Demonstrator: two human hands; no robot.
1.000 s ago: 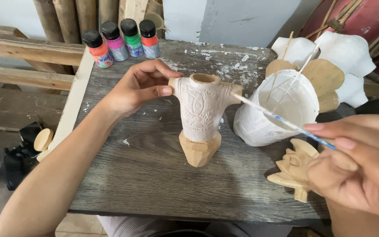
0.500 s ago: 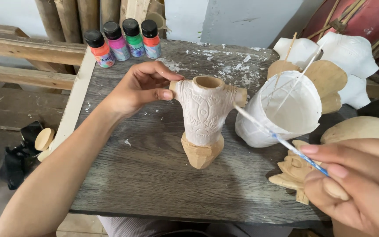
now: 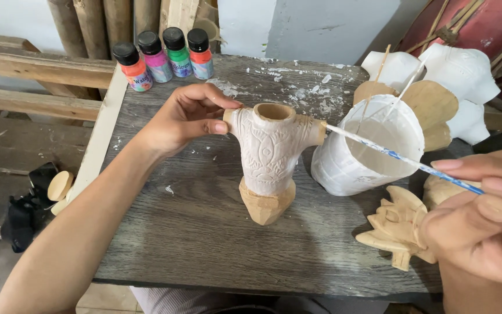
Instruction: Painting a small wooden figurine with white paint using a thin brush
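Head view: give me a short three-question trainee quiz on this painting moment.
1. True or false: the left hand grips the carved torso by its base.
2. What touches the brush tip? A) the torso's shoulder B) the white cup C) a paint bottle
3. How many paint bottles stand at the table back edge?

Key:
1. False; its fingers hold the upper shoulder stub.
2. A; the right hand holds the brush.
3. Four.

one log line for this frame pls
left hand steadies carved torso figure | right hand holds brush, tip at figure's shoulder | white paint cup beside
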